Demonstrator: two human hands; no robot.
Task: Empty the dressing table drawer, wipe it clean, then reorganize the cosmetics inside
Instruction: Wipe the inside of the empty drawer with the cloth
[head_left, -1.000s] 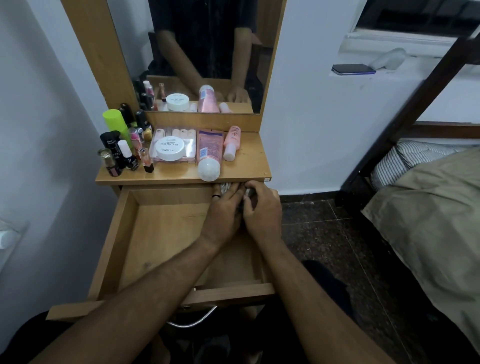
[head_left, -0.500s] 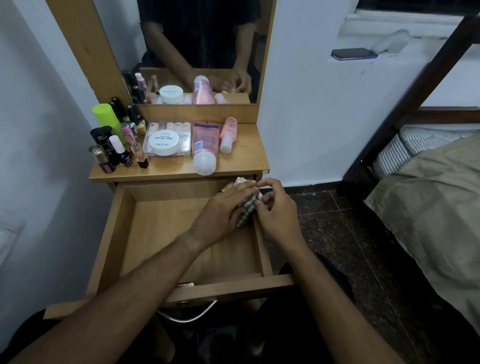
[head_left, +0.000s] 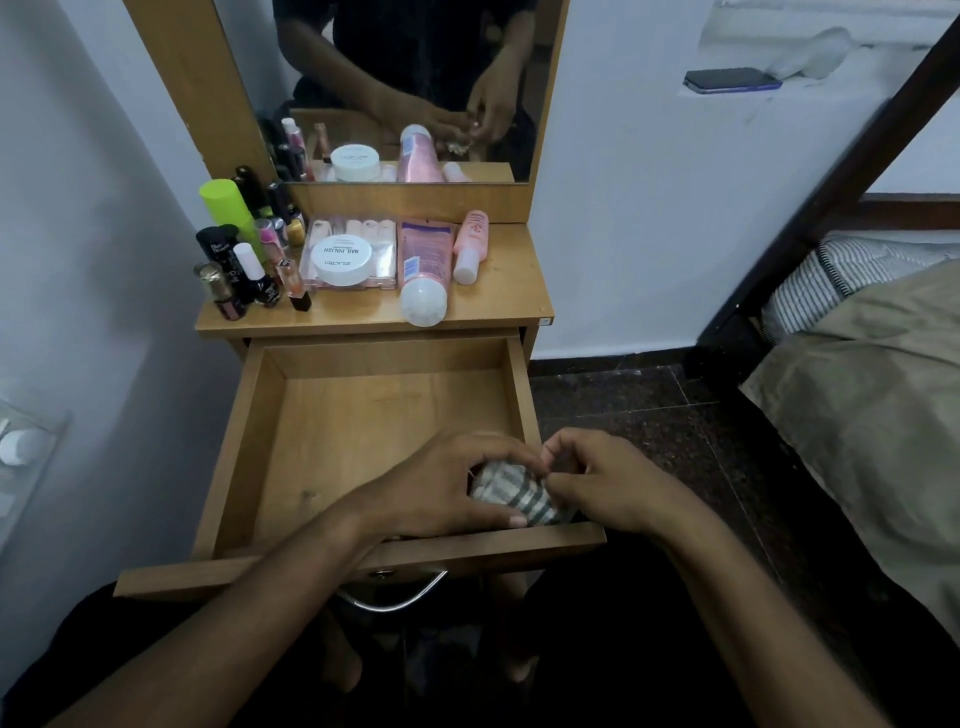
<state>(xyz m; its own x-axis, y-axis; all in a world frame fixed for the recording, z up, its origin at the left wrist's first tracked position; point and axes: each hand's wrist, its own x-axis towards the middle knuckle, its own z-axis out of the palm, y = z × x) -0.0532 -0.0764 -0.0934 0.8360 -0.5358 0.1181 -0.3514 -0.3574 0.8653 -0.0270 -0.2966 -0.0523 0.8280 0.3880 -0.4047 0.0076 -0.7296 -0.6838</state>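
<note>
The wooden drawer (head_left: 332, 431) stands pulled out with its floor bare. A striped grey-and-white cloth (head_left: 511, 491) is bunched at the drawer's front right corner. My left hand (head_left: 431, 488) curls round the cloth from the left. My right hand (head_left: 602, 483) pinches its right edge over the drawer's side wall. The cosmetics stand on the dressing table top (head_left: 509, 291): a white nail polish jar (head_left: 342, 258) on a clear case, a pink tube (head_left: 423, 270), a small pink bottle (head_left: 470, 244), a green spray can (head_left: 223, 205), and several small bottles (head_left: 249, 280) at the left.
A mirror (head_left: 405, 78) rises behind the table top. A wall runs close on the left. A bed with an olive cover (head_left: 872, 405) and its dark frame (head_left: 831, 176) stand at the right. A phone (head_left: 730, 79) lies on the ledge. Dark floor tiles (head_left: 649, 415) lie between.
Both hands have pulled back with the cloth from the drawer's back right corner to its front right corner. The view has tilted down a little.
</note>
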